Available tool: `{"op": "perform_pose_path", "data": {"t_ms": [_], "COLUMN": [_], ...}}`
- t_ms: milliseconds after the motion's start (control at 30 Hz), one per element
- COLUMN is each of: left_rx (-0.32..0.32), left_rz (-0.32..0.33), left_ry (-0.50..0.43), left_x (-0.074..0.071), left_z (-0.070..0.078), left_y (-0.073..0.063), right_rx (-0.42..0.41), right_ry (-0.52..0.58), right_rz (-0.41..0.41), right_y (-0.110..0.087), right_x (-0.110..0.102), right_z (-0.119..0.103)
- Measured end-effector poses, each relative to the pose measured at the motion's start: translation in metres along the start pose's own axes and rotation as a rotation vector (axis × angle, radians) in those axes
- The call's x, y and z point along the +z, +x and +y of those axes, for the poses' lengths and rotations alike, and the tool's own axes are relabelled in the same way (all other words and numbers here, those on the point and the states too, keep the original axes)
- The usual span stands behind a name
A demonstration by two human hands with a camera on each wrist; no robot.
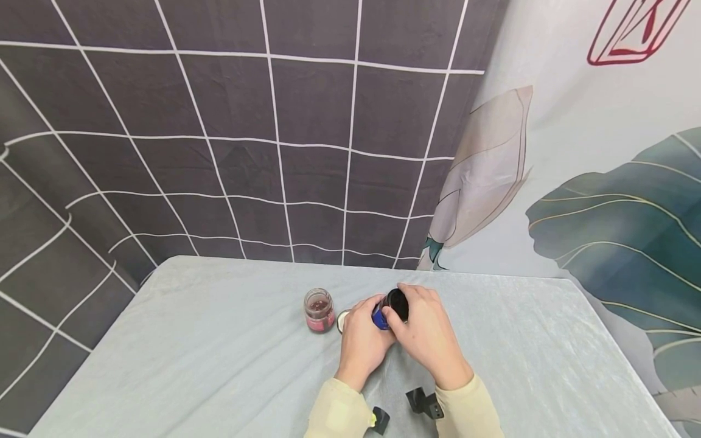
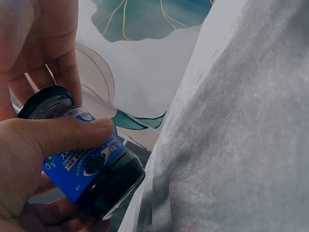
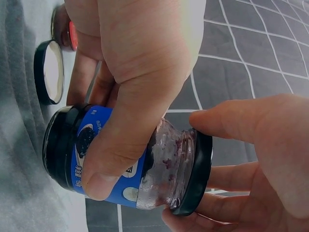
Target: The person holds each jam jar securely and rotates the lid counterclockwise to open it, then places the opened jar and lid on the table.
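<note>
My left hand [image 1: 362, 344] grips a glass jam jar with a blue label [image 2: 89, 176] around its body, the thumb lying across the label. Dark contents show at the jar's bottom, and reddish smears streak the clear glass below its neck. A black lid [image 3: 199, 171] sits at the mouth of this jar. My right hand [image 1: 432, 334] holds that lid by its rim, fingers and thumb spread around the edge. In the right wrist view the jar lies tilted nearly sideways.
An open glass jar with a pink-red label [image 1: 319, 319] stands on the cloth-covered table [image 1: 208, 353] to the left. Beside it lies a loose dark-rimmed lid [image 3: 48, 72], its white inner face showing. A dark gridded curtain [image 1: 230, 109] hangs behind the table.
</note>
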State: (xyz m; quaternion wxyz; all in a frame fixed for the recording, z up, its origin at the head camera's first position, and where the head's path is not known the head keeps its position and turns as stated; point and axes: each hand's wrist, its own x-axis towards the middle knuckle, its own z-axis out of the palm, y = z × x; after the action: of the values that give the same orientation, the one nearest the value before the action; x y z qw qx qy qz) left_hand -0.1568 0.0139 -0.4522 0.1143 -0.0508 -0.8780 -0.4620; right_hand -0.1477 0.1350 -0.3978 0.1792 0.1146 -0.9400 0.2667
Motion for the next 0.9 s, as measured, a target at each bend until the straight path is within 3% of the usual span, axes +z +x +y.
{"op": "perform_pose_path", "data": {"t_ms": [900], "left_rx": [0.01], "left_rz": [0.005], "left_ry": [0.016], "left_x": [-0.0001], "left_z": [-0.0011], "left_y": [-0.0001], "right_rx": [-0.008], "right_ry": [-0.005], "right_rz": [-0.009], "right_y": [-0.0001], "right_x": [0.0022], "right_z": [0.0014]}}
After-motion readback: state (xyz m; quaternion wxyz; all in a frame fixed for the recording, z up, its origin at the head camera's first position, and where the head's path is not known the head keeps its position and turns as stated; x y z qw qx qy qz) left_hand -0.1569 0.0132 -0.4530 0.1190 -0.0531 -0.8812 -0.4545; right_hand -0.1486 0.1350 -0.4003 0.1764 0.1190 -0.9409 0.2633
